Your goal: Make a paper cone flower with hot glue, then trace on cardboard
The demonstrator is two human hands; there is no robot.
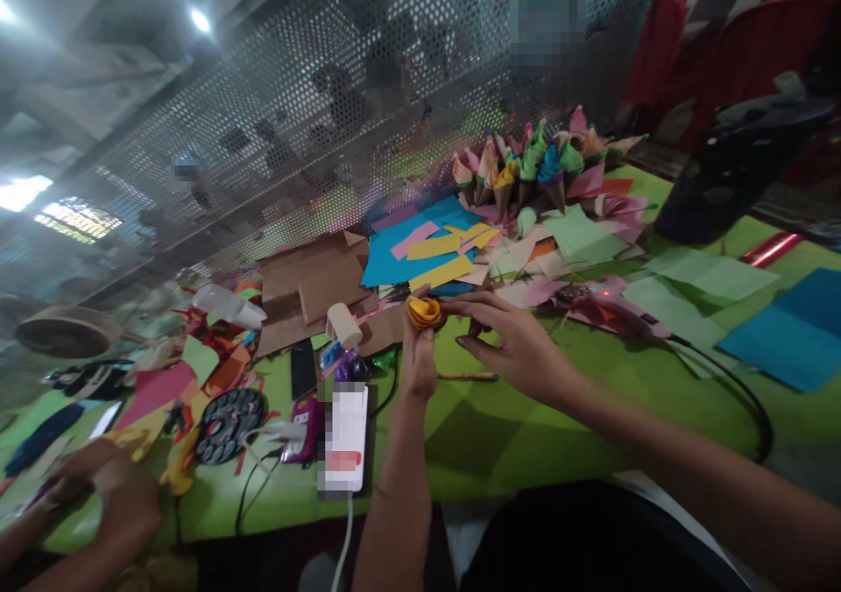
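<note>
My left hand (420, 364) is closed around a yellow rolled-paper flower (424, 312), held upright above the green table. From the right, my right hand (512, 338) reaches over to it. One fingertip of that hand is at the flower's edge, and its other fingers are spread apart; whether that fingertip presses the paper I cannot tell. A thin wooden stick (468, 377) lies on the table below my right hand. Behind the flower are yellow paper strips (440, 271) on blue paper (387, 255). The lower part of the flower is hidden by my left fingers.
Paper cones with coloured swirls (526, 163) stand at the back. A glue gun (611, 299) with a black cord lies at right, near a dark tumbler (729, 172). A phone (347, 439) on a cable is left of my arm. Another person's hands (118, 496) work at far left.
</note>
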